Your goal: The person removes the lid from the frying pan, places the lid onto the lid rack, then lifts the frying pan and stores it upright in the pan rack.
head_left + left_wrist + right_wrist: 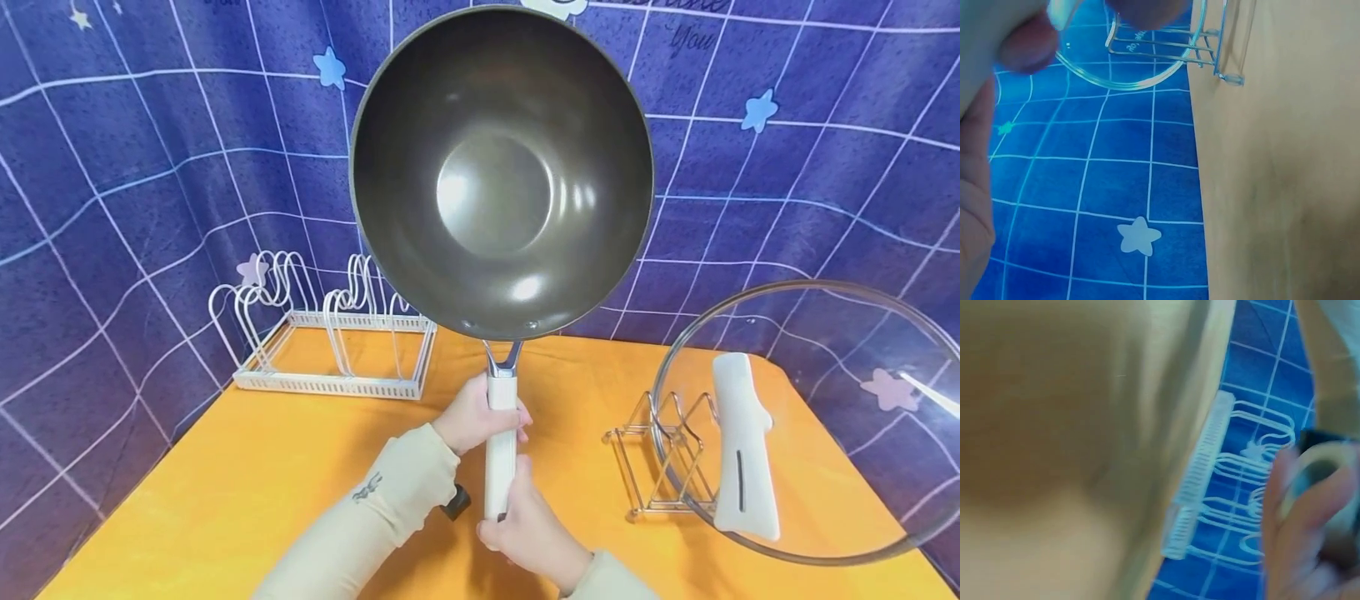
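Note:
A wok (502, 192) with a dark inner surface is held up, its inside facing the head camera and its white handle (501, 467) pointing down. High on that handle, below the metal fork, my left hand (480, 414) grips with curled fingers. My right hand (532, 525) holds the handle's lower end, thumb along its side. In the right wrist view, blurred fingers of the right hand (1310, 525) curl about the handle's round end (1329, 456). Only part of the left hand (972, 206) shows in the left wrist view, at the left edge.
A white rack (330, 385) with upright loops stands back left on the orange table (247, 467). To the right, a metal wire rack (663, 504) holds an upright glass lid (832, 467) with a white handle. A blue patterned curtain (112, 250) hangs behind and at both sides.

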`<state>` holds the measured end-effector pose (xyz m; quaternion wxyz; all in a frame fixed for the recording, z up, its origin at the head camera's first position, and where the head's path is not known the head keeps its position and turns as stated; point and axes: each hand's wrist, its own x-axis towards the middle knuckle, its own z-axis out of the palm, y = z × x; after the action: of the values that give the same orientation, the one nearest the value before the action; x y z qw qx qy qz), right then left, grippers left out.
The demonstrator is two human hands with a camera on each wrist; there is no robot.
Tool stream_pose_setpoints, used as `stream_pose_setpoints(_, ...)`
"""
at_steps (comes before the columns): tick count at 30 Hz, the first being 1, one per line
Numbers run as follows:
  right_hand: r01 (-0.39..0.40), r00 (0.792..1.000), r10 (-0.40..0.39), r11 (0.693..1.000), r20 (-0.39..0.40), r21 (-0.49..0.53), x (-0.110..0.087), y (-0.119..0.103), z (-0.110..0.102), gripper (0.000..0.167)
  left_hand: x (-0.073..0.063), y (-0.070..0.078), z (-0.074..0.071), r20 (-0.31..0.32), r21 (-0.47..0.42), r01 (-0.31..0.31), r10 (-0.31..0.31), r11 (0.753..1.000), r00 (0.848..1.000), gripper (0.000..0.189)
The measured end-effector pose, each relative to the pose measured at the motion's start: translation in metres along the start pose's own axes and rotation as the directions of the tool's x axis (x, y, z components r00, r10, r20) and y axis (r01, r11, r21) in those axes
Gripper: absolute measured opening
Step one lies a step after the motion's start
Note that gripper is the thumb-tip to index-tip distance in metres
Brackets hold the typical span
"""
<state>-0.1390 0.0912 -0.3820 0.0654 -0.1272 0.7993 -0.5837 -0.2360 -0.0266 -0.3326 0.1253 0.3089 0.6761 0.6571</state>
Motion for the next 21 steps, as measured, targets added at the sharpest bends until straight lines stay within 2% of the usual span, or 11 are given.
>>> stream_pose_setpoints(4,-0.010,0.991,-0.003,0.995,-0.132,-0.096,0.004,-0.013,0.007,0.084,0.003,-0.001,0.001,-0.061,-0.014,-0.026,0.026,1.000,0.998,0.029)
stream_pose_setpoints(7,-0.001,0.984,-0.019,0.993,-0.176,-0.114,0.007,-0.014,0.014,0.085,0.001,-0.004,0.000,-0.061,0.008,-0.020,0.021,1.000,0.998,0.029)
stream_pose_setpoints(10,0.020,0.989,-0.027,0.999,-0.146,-0.051,0.009,-0.009,0.020,0.081,-0.001,-0.007,-0.003,-0.049,0.044,-0.012,0.015,0.999,0.999,0.027)
stream_pose_setpoints(14,0.061,0.990,-0.061,0.998,-0.128,-0.007,0.012,-0.002,0.023,0.083,-0.001,-0.009,-0.005,-0.020,0.077,-0.033,0.035,0.996,0.999,0.026)
stream_pose_setpoints(21,0.139,0.982,-0.148,0.987,-0.120,-0.074,0.023,0.007,0.020,0.083,0.003,-0.008,-0.012,-0.015,0.163,-0.043,0.046,0.986,0.999,0.031)
